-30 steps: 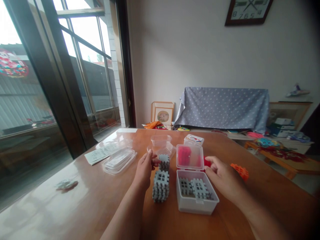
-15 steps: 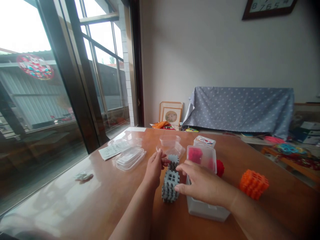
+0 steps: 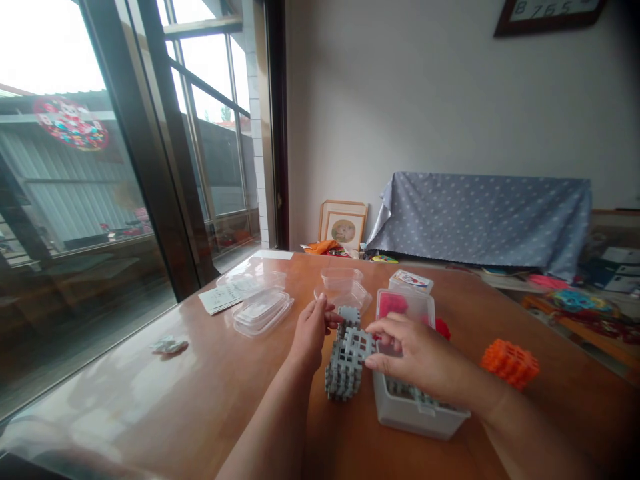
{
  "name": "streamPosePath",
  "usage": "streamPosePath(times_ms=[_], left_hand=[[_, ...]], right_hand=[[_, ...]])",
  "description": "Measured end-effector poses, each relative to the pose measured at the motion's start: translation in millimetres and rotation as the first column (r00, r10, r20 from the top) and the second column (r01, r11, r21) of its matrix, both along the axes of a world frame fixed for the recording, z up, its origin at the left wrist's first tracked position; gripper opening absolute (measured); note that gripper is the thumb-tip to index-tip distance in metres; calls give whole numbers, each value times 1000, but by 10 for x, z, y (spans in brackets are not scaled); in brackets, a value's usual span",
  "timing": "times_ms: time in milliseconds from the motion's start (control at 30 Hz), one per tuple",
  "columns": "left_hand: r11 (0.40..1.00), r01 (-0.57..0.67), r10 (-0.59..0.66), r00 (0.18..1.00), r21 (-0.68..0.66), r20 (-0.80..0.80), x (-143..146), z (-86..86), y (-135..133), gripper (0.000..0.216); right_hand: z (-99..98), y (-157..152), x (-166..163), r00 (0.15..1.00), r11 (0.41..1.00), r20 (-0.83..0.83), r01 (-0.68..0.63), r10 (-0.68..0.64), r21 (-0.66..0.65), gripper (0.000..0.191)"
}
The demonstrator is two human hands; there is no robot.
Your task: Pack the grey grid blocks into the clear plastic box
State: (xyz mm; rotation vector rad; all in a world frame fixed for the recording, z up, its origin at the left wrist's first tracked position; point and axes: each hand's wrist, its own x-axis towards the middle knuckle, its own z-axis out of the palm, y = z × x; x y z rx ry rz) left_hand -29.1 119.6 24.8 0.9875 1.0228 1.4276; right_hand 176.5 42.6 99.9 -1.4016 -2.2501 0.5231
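A grey stack of interlocking waffle blocks (image 3: 343, 373) lies on the wooden table (image 3: 210, 393). My left hand (image 3: 311, 331) pinches its far end, fingers closed on it. My right hand (image 3: 416, 357) pinches one grey block (image 3: 356, 343) at the top of the stack and tilts it up. To the right of the stack, a clear plastic box (image 3: 417, 410) holds more grey blocks, and its raised lid (image 3: 406, 308) shows red pieces behind it.
An orange block cube (image 3: 510, 363) sits to the right, a red piece (image 3: 442, 328) behind the box. Empty clear containers (image 3: 262, 311) and lids (image 3: 342, 285), a paper slip (image 3: 218, 300) and a small card box (image 3: 412, 281) lie farther back. Large windows run along the left.
My right hand left the box's lid, crossed left to the grey stack and now lifts its top block. The view shifted left and slightly up.
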Motion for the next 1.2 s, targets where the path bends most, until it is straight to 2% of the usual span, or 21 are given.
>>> streamPosePath(times_ms=[200,333,467,567,900,1200], left_hand=[[1000,1,-1,1000,-3,-5,1,-20,24,59],[1000,4,-4,1000,-4,-16,4,-14,18,60],[1000,8,-8,1000,-5,-17,8,-1,5,59],[1000,5,-6,1000,-10,-25,8,2,4,58],[1000,14,-14,1000,-5,-21,10,13,-6,58],[1000,17,-18,999,-9,-29,14,4,-4,58]], right_hand=[[-83,20,564,993,995,65,100,-98,-21,43],[-160,-18,737,984,993,156,99,-88,-61,42],[-236,-49,688,963,996,263,68,-50,-61,37],[-296,-51,618,951,997,303,71,-59,-27,41],[-342,-96,572,952,996,292,92,-90,7,52],[-290,-122,545,951,994,288,107,-108,19,34]])
